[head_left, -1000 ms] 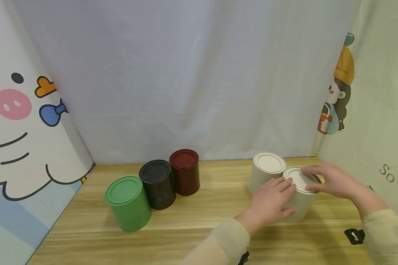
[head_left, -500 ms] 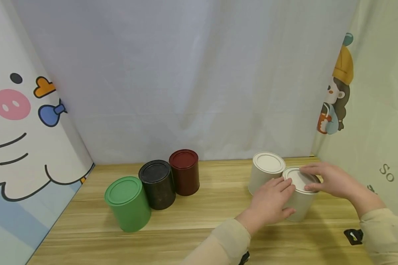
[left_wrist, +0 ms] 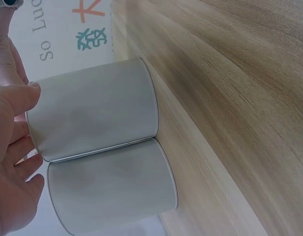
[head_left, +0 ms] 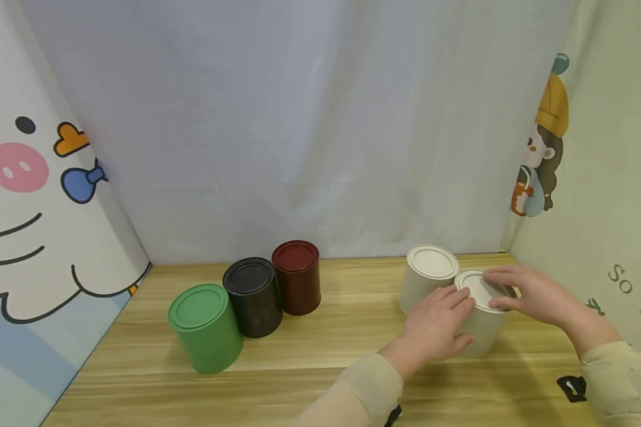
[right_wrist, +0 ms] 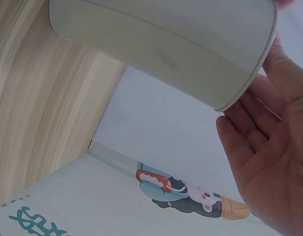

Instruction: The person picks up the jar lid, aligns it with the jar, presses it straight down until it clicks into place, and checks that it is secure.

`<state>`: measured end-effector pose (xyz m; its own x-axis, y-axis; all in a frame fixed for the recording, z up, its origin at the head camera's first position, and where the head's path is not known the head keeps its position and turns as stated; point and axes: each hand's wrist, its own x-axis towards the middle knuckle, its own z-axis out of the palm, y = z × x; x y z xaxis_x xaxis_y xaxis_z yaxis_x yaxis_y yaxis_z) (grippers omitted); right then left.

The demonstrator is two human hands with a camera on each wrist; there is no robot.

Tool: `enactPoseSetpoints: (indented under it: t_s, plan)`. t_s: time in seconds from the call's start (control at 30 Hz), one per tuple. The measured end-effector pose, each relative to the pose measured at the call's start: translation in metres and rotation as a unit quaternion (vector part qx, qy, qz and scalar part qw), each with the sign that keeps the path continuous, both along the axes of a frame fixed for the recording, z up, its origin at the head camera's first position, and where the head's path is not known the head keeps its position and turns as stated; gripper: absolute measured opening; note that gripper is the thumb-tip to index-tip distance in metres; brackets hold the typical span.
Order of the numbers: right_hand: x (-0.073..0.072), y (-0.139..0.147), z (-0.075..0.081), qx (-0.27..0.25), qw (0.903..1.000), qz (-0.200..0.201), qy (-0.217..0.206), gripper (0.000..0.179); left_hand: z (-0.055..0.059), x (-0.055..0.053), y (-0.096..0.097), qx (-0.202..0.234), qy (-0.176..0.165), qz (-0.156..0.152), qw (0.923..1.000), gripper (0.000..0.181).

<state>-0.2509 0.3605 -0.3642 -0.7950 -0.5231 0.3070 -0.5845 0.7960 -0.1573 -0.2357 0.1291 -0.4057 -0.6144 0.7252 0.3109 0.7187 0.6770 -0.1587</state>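
Two pale grey-white lidded cans stand upright side by side at the table's right. The nearer can (head_left: pixel 483 329) has both hands at its top. My left hand (head_left: pixel 435 326) lies along its left side, fingers extended towards the rim and thumb apart. Across the right of its lid is my right hand (head_left: pixel 539 293), thumb at the front rim and fingers at the back. In the right wrist view these fingers (right_wrist: pixel 252 115) are loosely bent beside the can's rim. The farther can (head_left: pixel 430 276) is partly hidden behind my left hand; the left wrist view shows the two cans' sides meeting.
On the left, a green can (head_left: pixel 205 332), a black can (head_left: pixel 253 302) and a dark red can (head_left: pixel 297 279) stand in a slanting row on the wooden table (head_left: pixel 320 391). A pale curtain (head_left: pixel 299 118) hangs behind, with printed cloths on both sides.
Almost nothing differs. Both hands stay at the nearer pale can, and all the cans keep their places; the view shifts very slightly.
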Motion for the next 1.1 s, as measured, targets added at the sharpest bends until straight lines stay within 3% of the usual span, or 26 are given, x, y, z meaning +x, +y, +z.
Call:
enactPoseSetpoints:
  t_s: [0.4, 0.83, 1.1]
  plan:
    - [0.0022, -0.0040, 0.0069, 0.001, 0.9990, -0.017, -0.041, 0.053, 0.0014, 0.0007, -0.0009, 0.013, 0.005, -0.001, 0.9999, 0.062]
    - [0.0021, -0.0036, 0.0079, 0.006, 0.9988, -0.019, -0.044, 0.054, 0.0025, 0.0008, -0.0021, 0.008, -0.003, -0.001, 1.0000, 0.061]
    - [0.0048, -0.0015, 0.0041, -0.019, 0.9982, -0.027, -0.050, 0.054, 0.0005, 0.0003, -0.0007, 0.003, -0.006, -0.003, 1.0000, 0.064]
